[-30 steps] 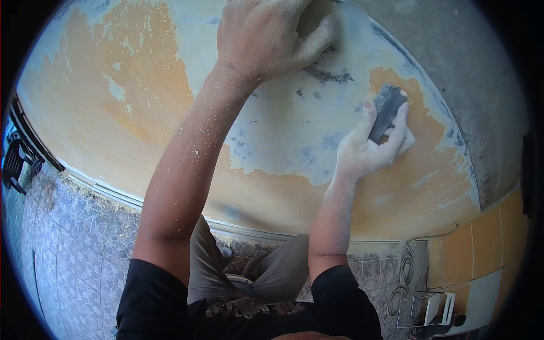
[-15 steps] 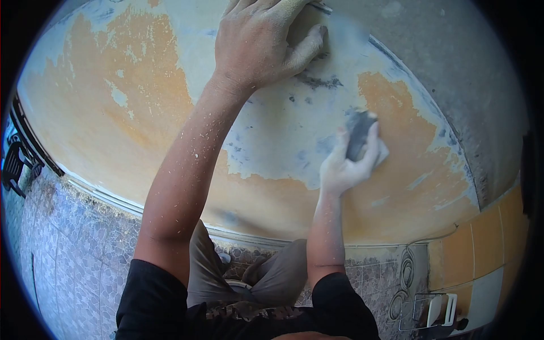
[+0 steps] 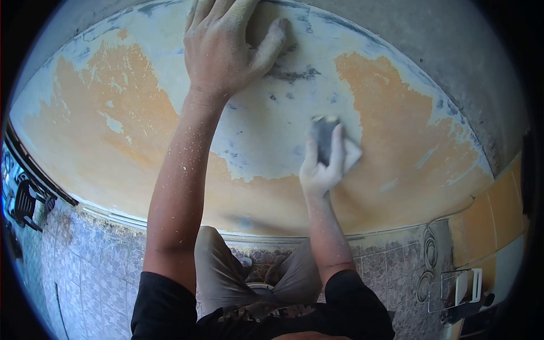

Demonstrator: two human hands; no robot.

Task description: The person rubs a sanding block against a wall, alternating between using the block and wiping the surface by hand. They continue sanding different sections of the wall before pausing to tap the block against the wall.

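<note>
My left hand [image 3: 224, 48] rests flat on the wall [image 3: 124, 136], fingers spread, high in the head view, dusted with pale powder. My right hand [image 3: 322, 164] is lower and to the right, closed around a dark grey sanding block [image 3: 323, 136] pressed against the wall. The wall shows orange paint worn away to a whitish, blue-grey patch [image 3: 266, 130] around both hands. Dust covers my right forearm.
A bare grey plaster band [image 3: 453, 62] runs along the wall's upper right. Below me lies a patterned tile floor [image 3: 90, 266], my knees in grey trousers [image 3: 226, 272], coiled cable [image 3: 428, 266] and a wire rack [image 3: 459, 292] at right, a dark chair [image 3: 25, 204] at left.
My right hand has slid the sanding block leftward and slightly down across the wall. My left hand stays planted; the view has shifted a little.
</note>
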